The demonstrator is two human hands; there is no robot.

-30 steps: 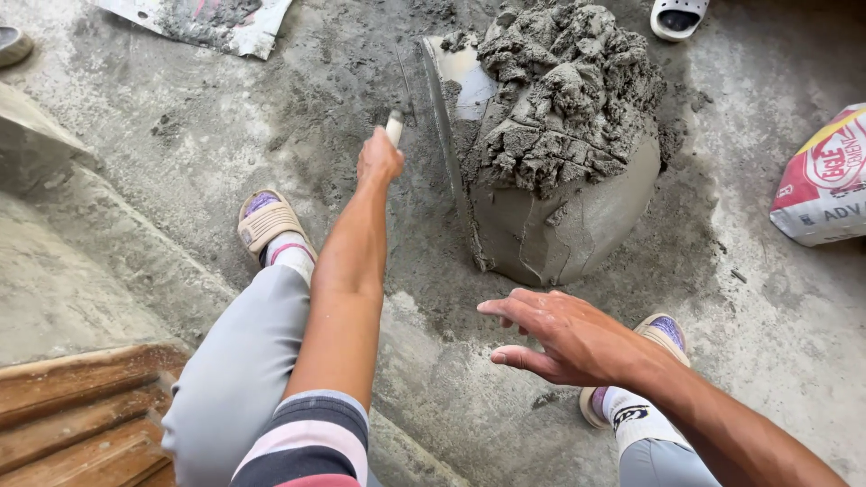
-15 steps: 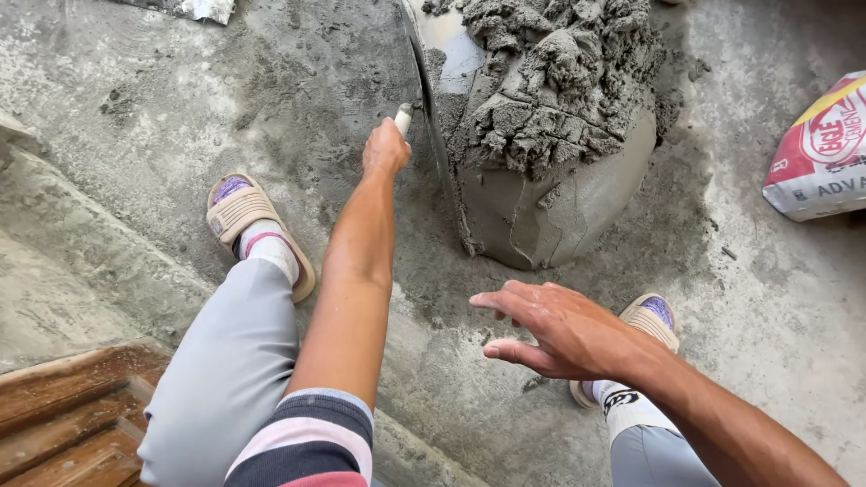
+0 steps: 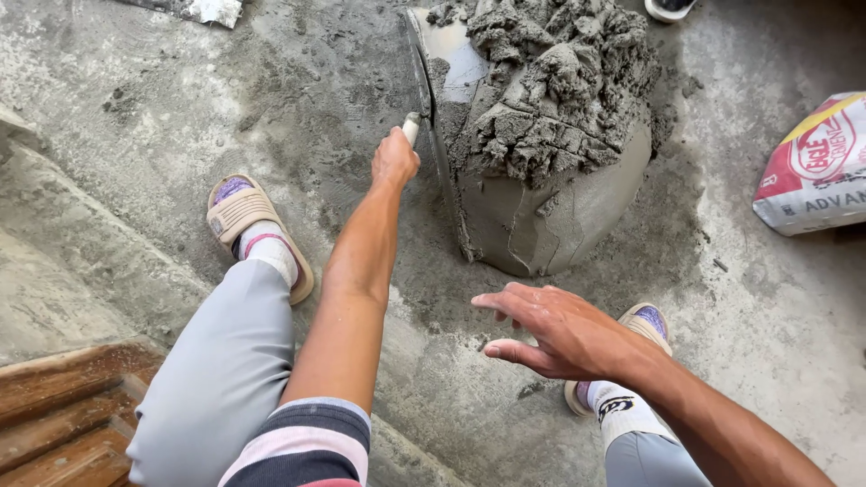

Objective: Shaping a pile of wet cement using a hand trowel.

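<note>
Since a moment ago, both hands have barely shifted against the rounded grey mortar mound [image 3: 541, 180] on the rough concrete floor [image 3: 180, 108]: its lower side is smooth, while its top remains lumpy, so I judge shaping about half done. My left hand [image 3: 395, 160] grips the long flat steel trowel [image 3: 437, 144] on edge against the mound's left flank; my right hand [image 3: 555, 329] hovers open, fingers spread, holding nothing.
</note>
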